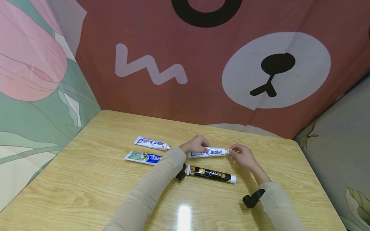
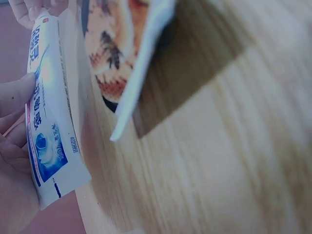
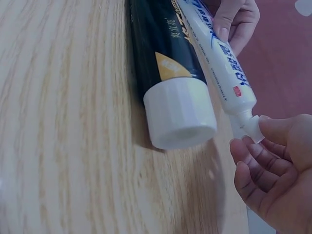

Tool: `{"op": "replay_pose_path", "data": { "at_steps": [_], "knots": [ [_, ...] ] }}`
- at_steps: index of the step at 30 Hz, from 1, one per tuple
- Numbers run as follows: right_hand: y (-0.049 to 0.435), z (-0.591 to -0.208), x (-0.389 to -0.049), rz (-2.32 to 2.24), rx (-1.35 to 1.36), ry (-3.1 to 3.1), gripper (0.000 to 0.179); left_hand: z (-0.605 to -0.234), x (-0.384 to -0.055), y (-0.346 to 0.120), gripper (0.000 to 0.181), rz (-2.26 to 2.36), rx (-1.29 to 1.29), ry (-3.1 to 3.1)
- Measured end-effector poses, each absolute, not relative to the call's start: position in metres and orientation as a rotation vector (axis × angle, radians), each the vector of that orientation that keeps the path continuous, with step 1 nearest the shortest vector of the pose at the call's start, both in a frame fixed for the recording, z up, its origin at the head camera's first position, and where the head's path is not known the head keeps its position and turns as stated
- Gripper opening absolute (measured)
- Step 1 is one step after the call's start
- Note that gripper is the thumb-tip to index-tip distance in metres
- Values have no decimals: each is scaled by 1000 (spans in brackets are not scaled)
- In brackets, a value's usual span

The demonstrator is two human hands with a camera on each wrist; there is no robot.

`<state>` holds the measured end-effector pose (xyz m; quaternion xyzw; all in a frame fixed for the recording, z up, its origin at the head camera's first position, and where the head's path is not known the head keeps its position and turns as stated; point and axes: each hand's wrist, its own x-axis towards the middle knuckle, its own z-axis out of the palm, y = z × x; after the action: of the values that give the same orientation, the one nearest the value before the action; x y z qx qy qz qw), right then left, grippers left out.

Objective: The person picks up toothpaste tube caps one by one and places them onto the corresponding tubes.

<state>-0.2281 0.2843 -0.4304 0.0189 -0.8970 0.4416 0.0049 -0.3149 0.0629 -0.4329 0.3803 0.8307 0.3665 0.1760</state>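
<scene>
A white and blue toothpaste tube (image 1: pixel 216 151) is held by my left hand (image 1: pixel 197 144), its thumb on the printed face in the left wrist view. At the tube's right end, my right hand (image 1: pixel 242 155) pinches the small white toothpaste cap (image 3: pixel 253 129) between thumb and fingers. The cap sits tilted at the tube's neck in the right wrist view; whether it is still attached I cannot tell. Nearer to me lies a black toothpaste tube (image 1: pixel 211 173) with a thick white cap (image 3: pixel 180 114).
Left of my hands, a second white and blue toothpaste tube (image 1: pixel 151 143) lies on the wooden table (image 1: pixel 86 173). In front of it is a green and blue toothpaste tube (image 1: pixel 141 157), partly covered by my left sleeve (image 1: pixel 150 192). A printed red-brown cloth (image 1: pixel 202 96) hangs behind the table.
</scene>
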Motion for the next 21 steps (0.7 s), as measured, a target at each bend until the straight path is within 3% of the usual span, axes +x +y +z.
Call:
{"op": "replay_pose_path", "data": {
  "at_steps": [12,21],
  "knots": [
    [285,-432,-227,1299,96,-2838,20,-432,-312,64,13,1081,1050,2326],
    [287,-438,-228,1283,11,-2871,42,-433,-312,67,14,1055,1083,2338]
  ]
}}
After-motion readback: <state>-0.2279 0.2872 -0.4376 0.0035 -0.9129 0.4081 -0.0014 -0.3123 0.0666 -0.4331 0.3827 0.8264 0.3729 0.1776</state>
